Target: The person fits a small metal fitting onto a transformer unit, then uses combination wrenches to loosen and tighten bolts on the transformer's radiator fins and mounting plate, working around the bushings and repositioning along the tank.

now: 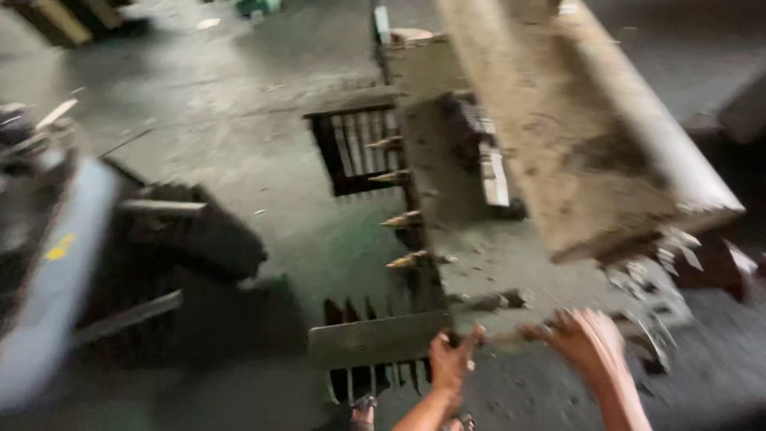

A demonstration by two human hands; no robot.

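Transformer casing (447, 239) looks heavy, rigid and sharp-finned to us, our left hand (449, 361) gripping its bottom edge, our right hand (586, 342) open alongside.

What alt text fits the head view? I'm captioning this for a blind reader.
Blurred view down at two bare hands, left hand and right hand, at the near edge of a grimy grey metal machine with a row of pointed studs, standing on a concrete floor. A large dirt-caked slab tilts above it.

Both bare forearms are reaching forward from below; the left hand (449, 361) is curling closed; the right hand (586, 339) is blurring, fingers bent, palm down.
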